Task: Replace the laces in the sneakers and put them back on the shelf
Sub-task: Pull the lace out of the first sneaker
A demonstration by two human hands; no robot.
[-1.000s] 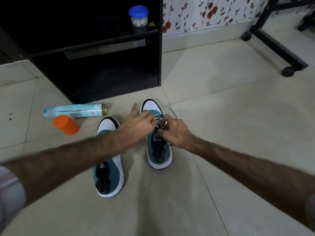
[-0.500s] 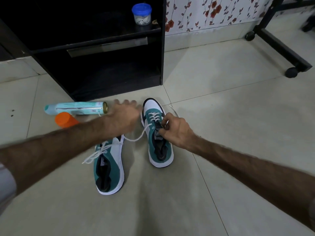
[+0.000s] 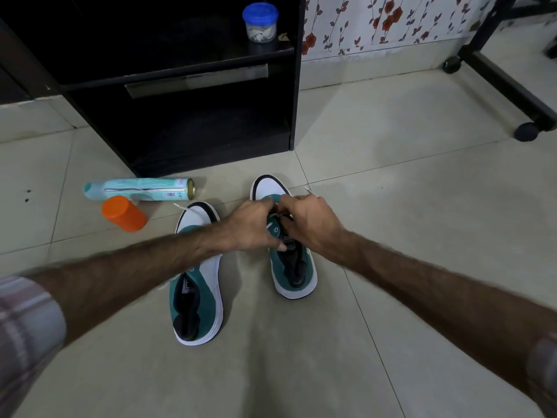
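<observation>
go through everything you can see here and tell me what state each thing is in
Right sneaker: upright on floor, being laced.
Left sneaker: upright on floor, untouched.
Left hand: at the right sneaker's laces.
Right hand: there too; grip hidden.
Spray can: lying, uncapped.
Orange cap: off, beside can.
Blue-lidded jar: closed, on shelf.

Light: dim, shelf unit interior nearly black
Shadow: soft on floor (below the arms)
Edges: wide-angle bending, sleeve blurred
</observation>
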